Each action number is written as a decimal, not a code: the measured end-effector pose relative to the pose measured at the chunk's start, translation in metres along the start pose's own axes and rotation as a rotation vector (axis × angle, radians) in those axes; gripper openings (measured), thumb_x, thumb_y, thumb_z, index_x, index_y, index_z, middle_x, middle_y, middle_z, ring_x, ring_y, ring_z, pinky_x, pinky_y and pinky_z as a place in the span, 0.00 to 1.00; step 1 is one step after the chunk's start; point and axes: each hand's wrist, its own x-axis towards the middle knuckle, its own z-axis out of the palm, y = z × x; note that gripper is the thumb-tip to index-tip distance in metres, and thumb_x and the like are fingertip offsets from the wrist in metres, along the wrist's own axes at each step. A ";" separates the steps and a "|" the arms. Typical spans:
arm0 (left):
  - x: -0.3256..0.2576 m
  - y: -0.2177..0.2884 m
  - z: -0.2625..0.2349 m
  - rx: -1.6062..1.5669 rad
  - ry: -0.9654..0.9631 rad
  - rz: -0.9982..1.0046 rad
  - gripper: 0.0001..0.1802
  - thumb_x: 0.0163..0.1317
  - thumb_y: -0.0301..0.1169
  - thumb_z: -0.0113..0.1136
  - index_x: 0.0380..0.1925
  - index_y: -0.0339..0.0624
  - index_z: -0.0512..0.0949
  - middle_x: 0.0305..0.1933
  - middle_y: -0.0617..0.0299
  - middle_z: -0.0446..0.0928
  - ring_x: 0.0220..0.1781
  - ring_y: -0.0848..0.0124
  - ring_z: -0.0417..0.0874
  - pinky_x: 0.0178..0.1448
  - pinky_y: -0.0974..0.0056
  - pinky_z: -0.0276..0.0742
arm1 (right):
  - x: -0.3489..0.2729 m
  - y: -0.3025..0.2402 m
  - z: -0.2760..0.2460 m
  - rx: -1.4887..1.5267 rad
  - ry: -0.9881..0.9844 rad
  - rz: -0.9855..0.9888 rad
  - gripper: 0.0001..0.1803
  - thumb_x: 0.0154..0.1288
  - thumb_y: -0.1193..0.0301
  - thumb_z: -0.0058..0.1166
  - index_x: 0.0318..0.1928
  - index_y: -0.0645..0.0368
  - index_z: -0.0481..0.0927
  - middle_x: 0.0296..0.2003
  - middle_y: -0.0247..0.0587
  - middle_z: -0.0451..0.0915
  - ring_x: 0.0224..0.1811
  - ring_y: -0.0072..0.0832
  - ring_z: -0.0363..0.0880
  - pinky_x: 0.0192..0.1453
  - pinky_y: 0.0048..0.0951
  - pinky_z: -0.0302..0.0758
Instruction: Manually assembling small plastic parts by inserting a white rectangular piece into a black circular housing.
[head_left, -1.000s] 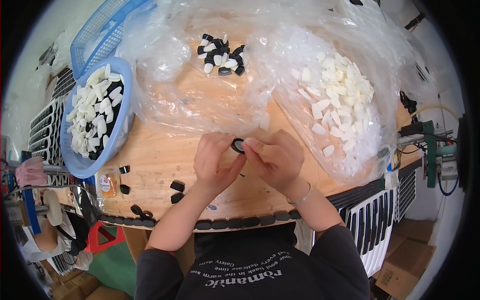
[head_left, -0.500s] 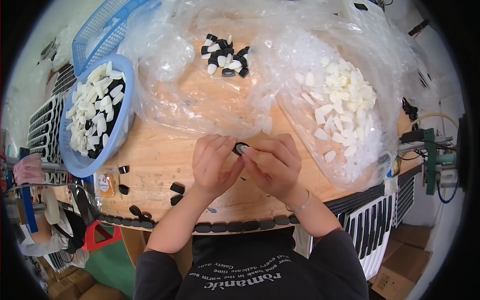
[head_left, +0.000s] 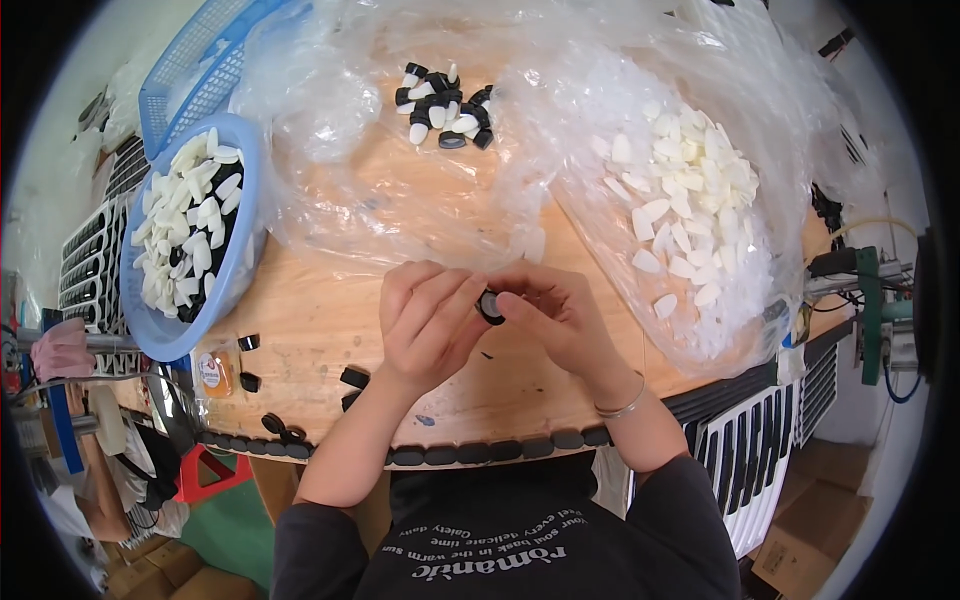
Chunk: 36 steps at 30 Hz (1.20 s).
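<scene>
Wooden and round-edged, the desk [head_left: 330,330] is carrying the work, with most of its far half lying under crumpled clear plastic sheeting [head_left: 400,190]. Both hands are meeting just above the near part of the wood. Left hand [head_left: 425,325] is curling its fingers inward, the fingertips closing against a small black ring-shaped cap [head_left: 490,306]. Right hand [head_left: 560,318] is pinching the same cap from the other side with thumb and forefinger, the remaining fingers folding loosely; a thin bracelet [head_left: 620,408] is circling its wrist. The cap is sitting between the two sets of fingertips, raised off the desk, gripped on both sides.

Beyond the hands, a small heap of black and white caps [head_left: 442,108] is resting on the plastic. Further right of the right hand, a large pile of white plastic pieces [head_left: 690,220] is lying inside an open clear bag. Left of the left hand, a blue round basin [head_left: 165,335] is holding more white pieces over dark ones, and a blue mesh basket [head_left: 190,70] is standing behind it. Near the left forearm, loose black caps [head_left: 355,377] are lying on bare wood, and a row of black caps [head_left: 480,452] is lining the desk's near edge, close to the person's torso.
</scene>
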 end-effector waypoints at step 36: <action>-0.002 -0.002 0.003 0.000 -0.159 0.008 0.19 0.44 0.21 0.67 0.40 0.29 0.79 0.37 0.51 0.78 0.37 0.54 0.76 0.41 0.57 0.74 | 0.004 0.028 0.006 0.029 0.073 0.053 0.09 0.63 0.79 0.57 0.44 0.65 0.79 0.35 0.33 0.81 0.38 0.15 0.79 0.42 0.17 0.76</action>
